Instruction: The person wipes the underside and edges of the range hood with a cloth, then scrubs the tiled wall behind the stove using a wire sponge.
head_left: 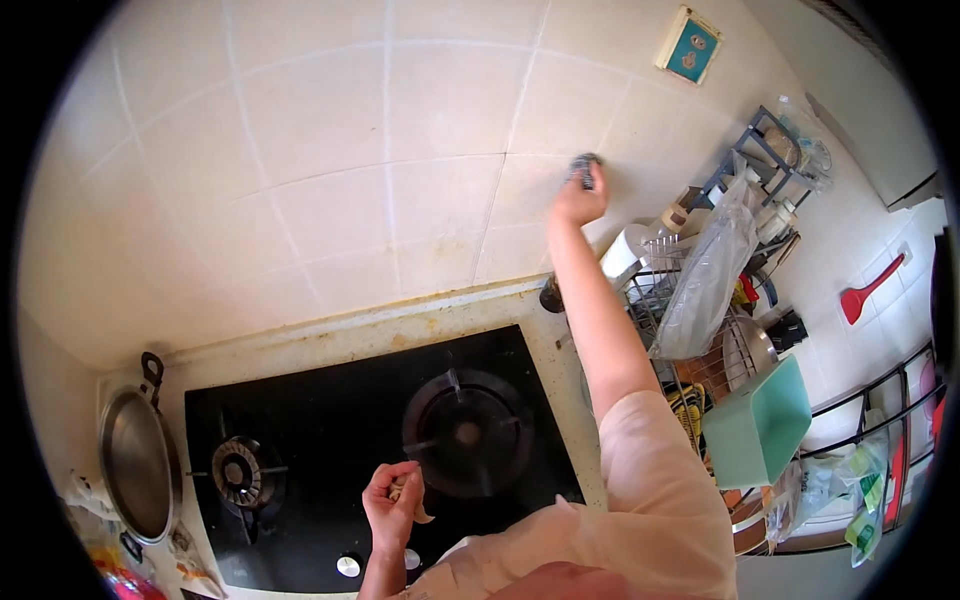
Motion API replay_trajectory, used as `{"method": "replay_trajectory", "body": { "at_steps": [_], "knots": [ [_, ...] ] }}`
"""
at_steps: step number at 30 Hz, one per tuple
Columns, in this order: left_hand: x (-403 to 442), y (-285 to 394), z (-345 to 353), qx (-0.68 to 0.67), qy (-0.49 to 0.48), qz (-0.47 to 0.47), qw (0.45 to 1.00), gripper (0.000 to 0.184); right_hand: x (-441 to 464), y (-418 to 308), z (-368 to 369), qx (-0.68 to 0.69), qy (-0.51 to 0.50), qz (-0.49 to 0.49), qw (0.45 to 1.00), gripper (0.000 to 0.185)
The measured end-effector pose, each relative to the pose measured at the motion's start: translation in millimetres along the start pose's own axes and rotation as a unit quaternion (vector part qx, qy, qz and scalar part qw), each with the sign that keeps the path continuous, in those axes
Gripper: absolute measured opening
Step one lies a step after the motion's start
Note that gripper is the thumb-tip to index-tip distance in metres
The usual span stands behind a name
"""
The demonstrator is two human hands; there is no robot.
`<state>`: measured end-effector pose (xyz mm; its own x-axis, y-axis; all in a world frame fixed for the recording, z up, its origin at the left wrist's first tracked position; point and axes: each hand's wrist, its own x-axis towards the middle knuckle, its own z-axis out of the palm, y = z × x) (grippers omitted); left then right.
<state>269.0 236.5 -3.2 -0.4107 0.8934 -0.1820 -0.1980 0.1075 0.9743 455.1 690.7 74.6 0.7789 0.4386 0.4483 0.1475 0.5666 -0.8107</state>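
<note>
My right arm stretches up to the tiled wall (440, 160). In that hand (580, 203), fingers are closed round a grey, dark-streaked scrubber (584, 168), which appears pressed to the tiles. My left hand (390, 505) is held low over the front of the black gas hob (330, 440), curled round a crumpled beige cloth (420, 512). A loose end of it hangs out beside the fingers. Yellowish stains mark the wall's lower edge behind the hob.
At left stands a steel pan (140, 465). To the right are a wire rack (655, 285) with bottles and a plastic bag (705, 270), a mint-green bin (745, 430) and a hanging red spatula (865, 292). A dark jar (551, 295) sits near my right forearm.
</note>
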Motion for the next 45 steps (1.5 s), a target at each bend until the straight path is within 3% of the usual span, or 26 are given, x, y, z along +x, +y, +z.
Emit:
{"method": "replay_trajectory", "body": {
  "at_steps": [1,4,5,8,9,12,13,16,17,20,21,24,25,28,29,30,32,35,38,39,42,43,45],
  "knots": [
    [-0.6,3.5,-0.5,0.012,0.002,0.007,1.0,0.005,4.6,1.7,2.0,0.032,0.032,0.027,0.999,0.027],
    [2.1,-5.0,-0.5,-0.031,0.017,-0.027,0.999,0.005,-44.1,-17.0,-5.1,-0.124,-0.097,-0.185,0.97,0.024],
    [3.2,-5.8,-0.3,-0.036,0.004,-0.014,0.999,0.005,-55.4,-18.3,-5.6,-0.109,-0.131,-0.229,0.959,0.021],
    [-0.4,-8.0,-7.3,0.014,-0.002,0.028,0.999,0.005,-26.0,-19.4,-2.1,-0.017,-0.07,-0.036,0.997,0.026],
    [-3.0,-3.1,-6.7,-0.004,0.006,0.024,1.0,0.006,-16.6,-19.5,2.0,0.073,-0.04,0.086,0.993,0.027],
    [-3.5,-1.7,-4.9,-0.026,0.022,-0.037,0.999,0.006,-51.2,-24.3,-0.6,-0.13,-0.123,-0.191,0.965,0.023],
    [-3.0,-4.6,-3.6,-0.025,0.012,-0.021,0.999,0.006,-65.9,-32.1,-2.0,-0.136,-0.161,-0.22,0.952,0.021],
    [-6.8,-4.6,-6.2,0.011,-0.001,0.042,0.999,0.006,-37.2,-22.2,-1.5,-0.061,-0.143,-0.133,0.979,0.023],
    [-9.0,-2.7,-9.2,0.03,0.003,0.023,0.999,0.007,-25.3,-22.6,0.9,-0.033,-0.073,-0.014,0.997,0.024],
    [-8.0,-1.3,-6.1,-0.016,0.024,-0.034,0.999,0.006,-53.1,-27.8,11.4,-0.108,-0.103,-0.192,0.97,0.024],
    [-9.4,-1.4,-4.4,-0.014,0.014,-0.019,1.0,0.006,-75.7,-51.2,4.7,-0.125,-0.18,-0.247,0.944,0.024],
    [-10.7,-0.1,-5.9,-0.003,-0.009,0.03,1.0,0.006,-49.7,-32.9,3.3,-0.089,-0.229,-0.23,0.942,0.023],
    [-11.0,-3.6,-11.0,0.045,-0.004,0.058,0.997,0.007,-35.5,-33.3,1.7,-0.071,-0.18,-0.169,0.967,0.023],
    [-12.4,-3.7,-14.1,-0.019,0.031,-0.045,0.998,0.008,-37.5,-36.8,11.9,-0.068,-0.089,-0.078,0.991,0.024],
    [-10.2,-8.6,-13.6,0.01,0.038,-0.025,0.999,0.008,-55.8,-35.9,11.1,-0.131,-0.143,-0.218,0.957,0.025],
    [-10.7,-7.5,-10.5,0.007,0.026,-0.013,1.0,0.008,-77.1,-55.0,5.4,-0.133,-0.189,-0.276,0.933,0.024],
    [-10.4,-2.4,-9.1,0.01,0.006,0.014,1.0,0.008,-63.6,-49.4,4.5,-0.041,-0.255,-0.212,0.943,0.025],
    [-10.4,-17.7,-20.6,0.053,0.033,0.02,0.998,0.009,-25.6,-35.3,3.5,-0.042,-0.13,-0.057,0.989,0.027],
    [-6.1,-20.2,-12.3,0.054,0.03,0.025,0.998,0.01,-75.3,-46.9,12.6,-0.132,-0.178,-0.256,0.941,0.028],
    [-5.1,-16.8,-7.5,0.059,0.02,0.035,0.997,0.01,-94.1,-58.5,8.7,-0.105,-0.237,-0.302,0.917,0.026],
    [-9.5,-10.8,-9.0,0.073,0.012,0.031,0.997,0.01,-71.9,-47.1,1.3,-0.043,-0.294,-0.268,0.916,0.029],
    [-11.7,-14.4,-14.0,0.083,0.019,0.032,0.996,0.01,-51.9,-39.1,-4.9,-0.057,-0.246,-0.27,0.929,0.026],
    [-13.7,-11.8,-17.7,0.077,0.046,0.025,0.996,0.009,-28.0,-15.6,-4.5,-0.084,-0.123,-0.116,0.982,0.025]
  ]
}}
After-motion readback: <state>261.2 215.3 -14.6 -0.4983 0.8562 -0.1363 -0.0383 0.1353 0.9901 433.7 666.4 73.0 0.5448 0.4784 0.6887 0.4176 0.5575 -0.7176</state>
